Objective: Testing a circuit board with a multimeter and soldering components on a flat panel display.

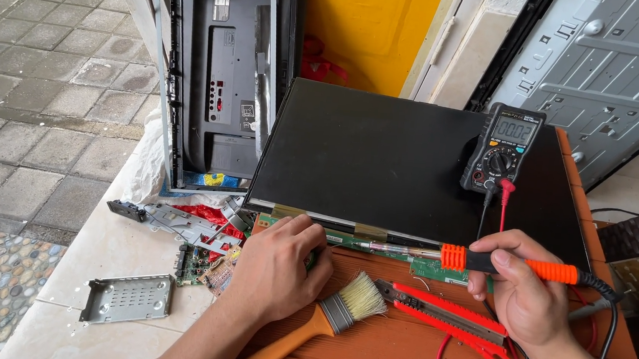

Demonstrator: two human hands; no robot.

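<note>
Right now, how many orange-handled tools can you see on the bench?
3: an orange-handled soldering iron in the right hand; an orange-handled paintbrush by the left hand; a red-orange utility knife between them. Others may be hidden.

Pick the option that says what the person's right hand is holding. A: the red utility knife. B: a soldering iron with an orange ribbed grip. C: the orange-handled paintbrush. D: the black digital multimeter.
B: the right hand grips the soldering iron with an orange ribbed grip, its metal tip reaching left over the narrow green circuit strip along the edge of the flat black display panel.
</note>
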